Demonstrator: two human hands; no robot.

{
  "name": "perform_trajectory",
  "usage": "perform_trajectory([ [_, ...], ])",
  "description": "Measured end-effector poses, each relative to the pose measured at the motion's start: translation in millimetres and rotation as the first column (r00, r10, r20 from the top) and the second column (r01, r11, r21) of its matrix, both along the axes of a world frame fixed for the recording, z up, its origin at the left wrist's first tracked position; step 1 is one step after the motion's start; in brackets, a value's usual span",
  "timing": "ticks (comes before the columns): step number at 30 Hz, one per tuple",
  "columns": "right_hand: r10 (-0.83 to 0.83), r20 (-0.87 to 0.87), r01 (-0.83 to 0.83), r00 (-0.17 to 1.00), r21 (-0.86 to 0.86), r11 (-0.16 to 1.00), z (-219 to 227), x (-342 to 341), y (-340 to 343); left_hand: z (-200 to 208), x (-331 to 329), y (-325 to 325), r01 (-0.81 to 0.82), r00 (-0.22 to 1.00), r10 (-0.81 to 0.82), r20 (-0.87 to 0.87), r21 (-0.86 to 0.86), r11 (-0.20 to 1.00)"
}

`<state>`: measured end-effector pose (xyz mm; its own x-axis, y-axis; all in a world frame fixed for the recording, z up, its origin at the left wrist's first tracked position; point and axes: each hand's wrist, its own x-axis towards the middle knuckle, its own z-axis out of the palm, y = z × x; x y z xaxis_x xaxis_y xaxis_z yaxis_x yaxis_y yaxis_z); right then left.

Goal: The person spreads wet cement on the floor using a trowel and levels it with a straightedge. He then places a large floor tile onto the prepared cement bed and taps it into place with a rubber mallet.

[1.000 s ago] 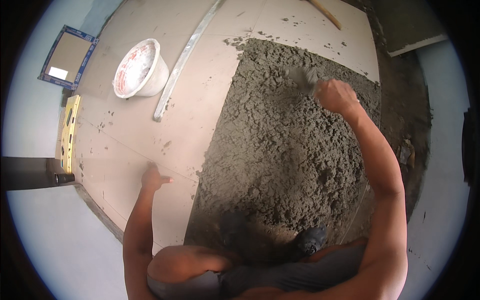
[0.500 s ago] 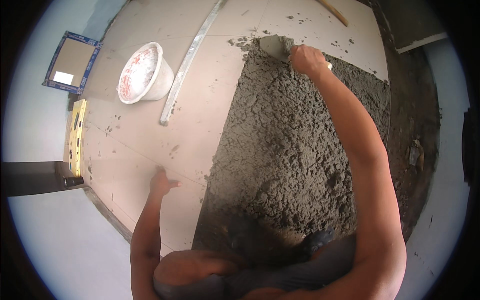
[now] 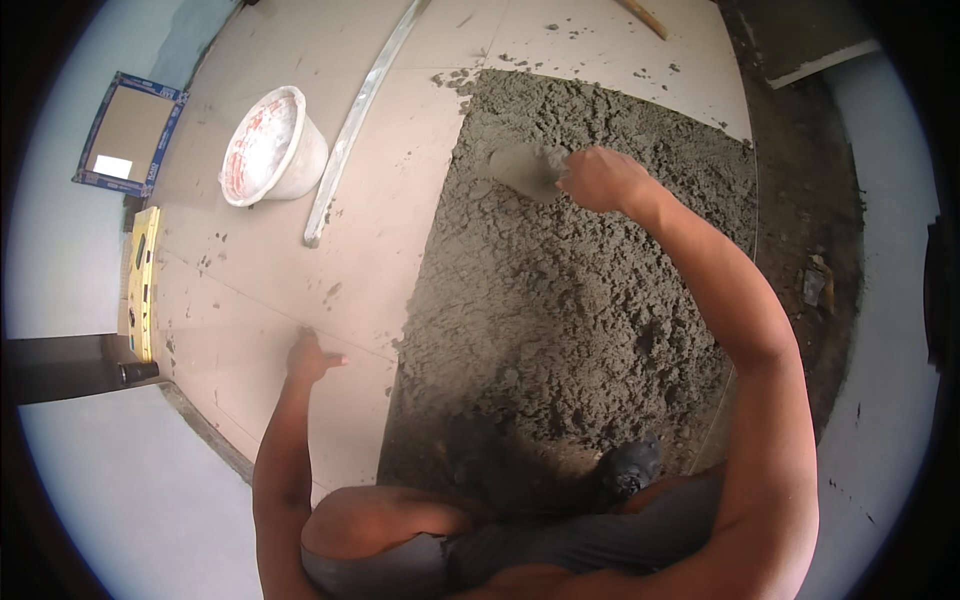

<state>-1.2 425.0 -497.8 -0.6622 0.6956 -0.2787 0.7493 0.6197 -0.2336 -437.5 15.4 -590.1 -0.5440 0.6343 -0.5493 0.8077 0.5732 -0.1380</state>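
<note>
A bed of wet grey mortar [image 3: 560, 300] fills the gap between large beige floor tiles [image 3: 380, 190]. My right hand [image 3: 606, 181] is closed round the handle of a trowel, the grip itself mostly hidden by my fingers. The trowel's grey blade [image 3: 526, 172] points left and lies at the surface of the mortar, toward its far end. My left hand [image 3: 314, 356] rests on the tiles left of the mortar, thumb spread out to the right and fingers stretched forward.
On the tiles stand a white bucket [image 3: 312, 165] with pale residue and a long metal straightedge [image 3: 365, 110]. A yellow spirit level [image 3: 146, 285] leans at the left wall near a blue-edged framed panel [image 3: 156, 150]. Far off lies a wooden handle [image 3: 642, 18]; my dark shoe [image 3: 630, 468] is near.
My right hand has drawn the trowel nearer from the mortar's far edge, onto the bed. My left hand stays in its place on the tiles. The whole view has shifted slightly.
</note>
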Motion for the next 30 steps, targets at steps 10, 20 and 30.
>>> perform_trajectory([
  [10, 0.010, -0.384, 0.152, 0.923, 0.390, 0.908, 52, 163, -72, 31, -16, 93, -0.169, 0.965, 0.221, -0.139, 0.313, 0.935],
  [20, -0.308, 0.189, 0.330, 0.933, -0.098, 0.939, 72, 247, -172, -4, -40, 220, -0.229, 0.943, 0.314, -0.114, 0.463, 0.856],
  [30, -0.277, 0.202, 0.293, 0.939, -0.055, 0.954, 78, 244, -191, -25, -31, 70, 0.055, 0.939, 0.144, -0.312, 0.549, 0.834],
])
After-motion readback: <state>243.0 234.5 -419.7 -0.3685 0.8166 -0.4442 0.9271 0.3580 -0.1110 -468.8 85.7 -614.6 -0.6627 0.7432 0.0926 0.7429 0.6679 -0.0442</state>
